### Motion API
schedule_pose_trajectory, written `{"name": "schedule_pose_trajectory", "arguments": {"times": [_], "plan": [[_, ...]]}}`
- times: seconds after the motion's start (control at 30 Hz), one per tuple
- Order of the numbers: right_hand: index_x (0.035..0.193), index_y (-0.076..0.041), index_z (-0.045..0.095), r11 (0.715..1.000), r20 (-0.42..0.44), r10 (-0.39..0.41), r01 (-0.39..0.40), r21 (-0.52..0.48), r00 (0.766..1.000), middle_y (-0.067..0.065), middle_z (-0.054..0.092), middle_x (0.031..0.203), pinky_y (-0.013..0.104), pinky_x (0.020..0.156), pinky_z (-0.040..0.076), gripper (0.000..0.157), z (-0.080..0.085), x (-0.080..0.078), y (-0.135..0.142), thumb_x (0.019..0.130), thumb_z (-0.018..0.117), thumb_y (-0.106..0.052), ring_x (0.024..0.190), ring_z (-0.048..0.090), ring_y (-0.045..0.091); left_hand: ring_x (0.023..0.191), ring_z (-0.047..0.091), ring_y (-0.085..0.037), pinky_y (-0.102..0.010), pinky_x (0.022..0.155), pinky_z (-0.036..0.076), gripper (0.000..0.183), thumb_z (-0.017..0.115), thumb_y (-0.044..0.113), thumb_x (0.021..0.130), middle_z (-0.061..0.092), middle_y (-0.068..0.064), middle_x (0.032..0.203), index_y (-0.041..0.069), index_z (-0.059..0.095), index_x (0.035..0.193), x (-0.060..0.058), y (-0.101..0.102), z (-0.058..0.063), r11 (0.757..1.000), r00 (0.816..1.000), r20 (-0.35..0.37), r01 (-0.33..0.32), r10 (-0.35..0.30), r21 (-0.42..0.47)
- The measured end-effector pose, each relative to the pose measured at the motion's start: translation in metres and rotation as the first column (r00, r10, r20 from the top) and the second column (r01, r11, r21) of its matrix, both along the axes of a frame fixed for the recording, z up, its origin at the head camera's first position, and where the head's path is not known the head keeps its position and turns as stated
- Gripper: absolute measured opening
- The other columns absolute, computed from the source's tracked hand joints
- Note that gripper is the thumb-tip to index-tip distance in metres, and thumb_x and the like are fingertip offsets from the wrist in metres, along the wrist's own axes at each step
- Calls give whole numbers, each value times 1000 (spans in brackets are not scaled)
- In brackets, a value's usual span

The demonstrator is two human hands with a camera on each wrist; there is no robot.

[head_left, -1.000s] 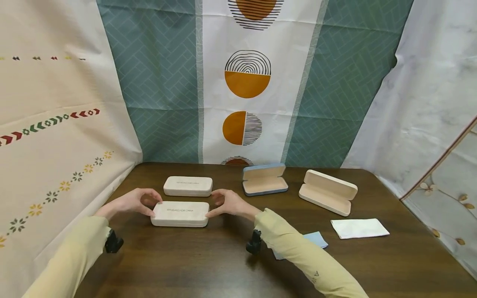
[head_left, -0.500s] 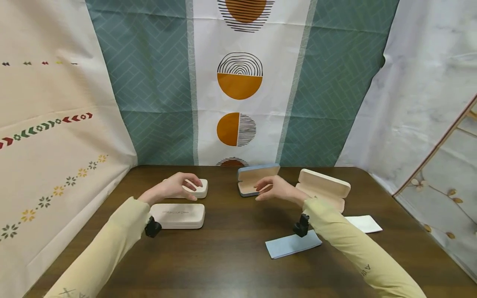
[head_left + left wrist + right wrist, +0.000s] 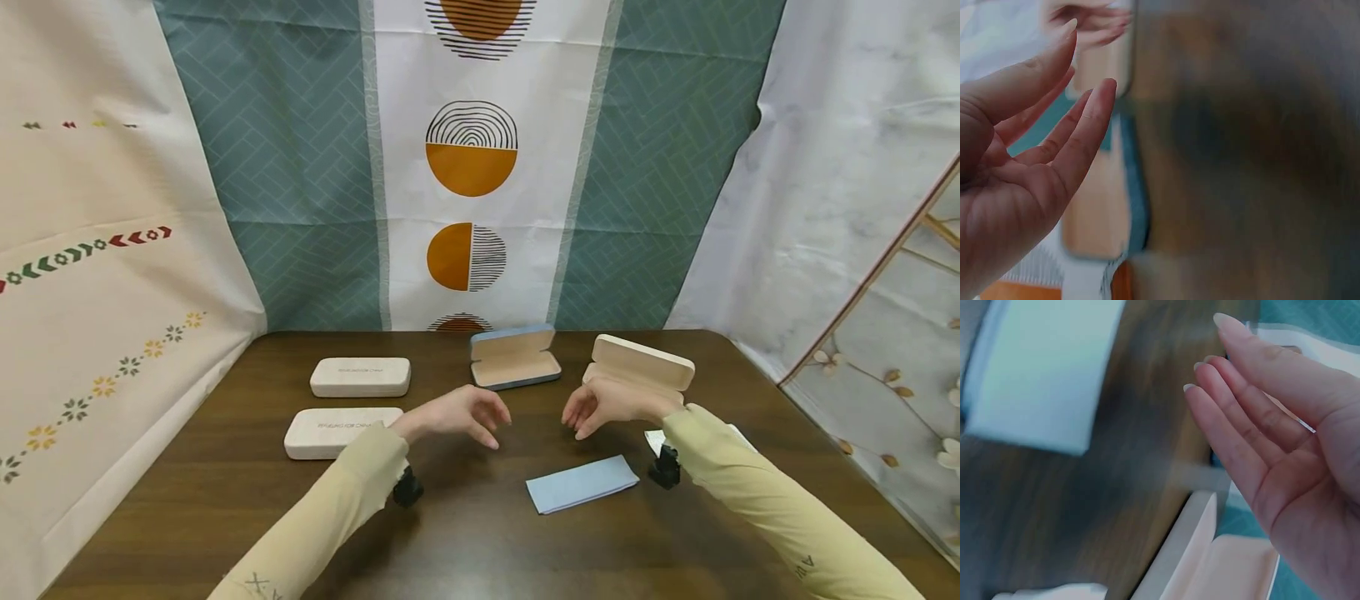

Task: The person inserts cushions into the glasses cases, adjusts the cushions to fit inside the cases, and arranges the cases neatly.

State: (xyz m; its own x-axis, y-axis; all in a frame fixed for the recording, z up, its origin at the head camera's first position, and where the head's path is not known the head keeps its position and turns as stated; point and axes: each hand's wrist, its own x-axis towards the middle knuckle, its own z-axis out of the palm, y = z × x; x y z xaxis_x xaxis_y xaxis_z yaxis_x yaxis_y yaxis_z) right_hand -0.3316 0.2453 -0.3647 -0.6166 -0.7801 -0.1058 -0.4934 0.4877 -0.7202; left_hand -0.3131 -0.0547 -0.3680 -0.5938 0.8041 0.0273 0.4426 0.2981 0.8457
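Observation:
My left hand (image 3: 459,417) hovers over the middle of the table, fingers loosely bent with nothing in them. Across from it, my right hand (image 3: 609,405) is in the air in front of the open cream glasses case (image 3: 645,360), also holding nothing. Between and below the hands lies a folded light blue cloth (image 3: 582,484). Behind them an open blue glasses case (image 3: 514,360) shows its beige lining; in the left wrist view this blue case (image 3: 1138,194) appears past the fingers. The right wrist view has the blue cloth (image 3: 1041,375) at upper left.
Two closed white glasses cases stand on the left, a rear one (image 3: 360,377) and a front one (image 3: 330,432) partly covered by the left sleeve. A folded white cloth (image 3: 654,440) at right is mostly hidden by the right arm. Patterned curtain (image 3: 315,167) hangs behind the table (image 3: 480,550).
Both hands have left the front white case and moved right, the left to mid-table, the right toward the open cream case. The view has shifted slightly right.

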Motion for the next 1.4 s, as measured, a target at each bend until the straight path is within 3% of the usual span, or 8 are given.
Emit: {"name": "schedule_pose_trajectory", "arguments": {"times": [0.13, 0.3, 0.43, 0.63, 0.8, 1.03, 1.4], "plan": [[97, 5, 63, 1000, 59, -2, 1, 20, 998, 15, 62, 90, 30, 70, 49, 26, -4, 6, 13, 74, 73, -2, 80, 60, 22, 83, 60, -24, -25, 69, 48, 31, 73, -3, 73, 60, -17, 100, -5, 60, 101, 3, 24, -14, 998, 999, 5, 48, -48, -34], [94, 5, 64, 999, 85, -5, 3, 34, 996, 13, 62, 87, 30, 68, 49, 26, -11, 12, 26, 71, 75, -1, 78, 59, 25, 79, 59, -17, -24, 65, 49, 29, 73, -6, 72, 61, -16, 93, -6, 61, 98, 9, 43, -20, 996, 996, 52, 69, -66, -53], [91, 3, 65, 999, 47, 3, -5, 41, 999, 10, 63, 83, 29, 66, 49, 25, -15, 16, 32, 69, 77, -2, 74, 59, 22, 75, 58, -15, -25, 62, 49, 27, 71, -9, 72, 61, -18, 90, -9, 61, 97, 14, 51, -23, 996, 992, 108, 77, -71, -52], [83, -2, 67, 997, -77, 39, -33, 76, 996, 3, 63, 76, 26, 60, 48, 19, -18, 18, 35, 68, 78, -7, 66, 56, 9, 60, 57, -12, -28, 57, 51, 24, 71, -11, 70, 60, -18, 83, -7, 63, 92, 18, 62, -26, 996, 987, 161, 29, -15, -86], [78, -5, 68, 994, -110, 60, -48, 101, 992, -1, 63, 73, 26, 56, 48, 14, -19, 17, 35, 69, 78, -8, 63, 54, 7, 55, 57, -11, -27, 54, 50, 24, 75, -10, 66, 60, -13, 75, -3, 66, 87, 21, 70, -30, 992, 993, 119, -2, 17, -127], [76, -8, 68, 990, -97, 27, -13, 142, 995, -3, 61, 74, 25, 57, 47, 12, -18, 15, 35, 70, 78, -10, 63, 55, 8, 52, 54, -9, -23, 51, 49, 19, 76, -9, 65, 58, -3, 65, 0, 67, 80, 21, 75, -30, 981, 997, 44, -52, 61, -188], [73, -10, 67, 985, -87, 23, -8, 171, 996, -5, 61, 71, 24, 59, 46, 9, -17, 20, 34, 72, 76, -8, 64, 54, 6, 51, 54, -9, -23, 51, 48, 12, 72, -9, 70, 59, 1, 62, 1, 65, 73, 24, 78, -28, 971, 1000, 20, -18, 23, -237]]}}
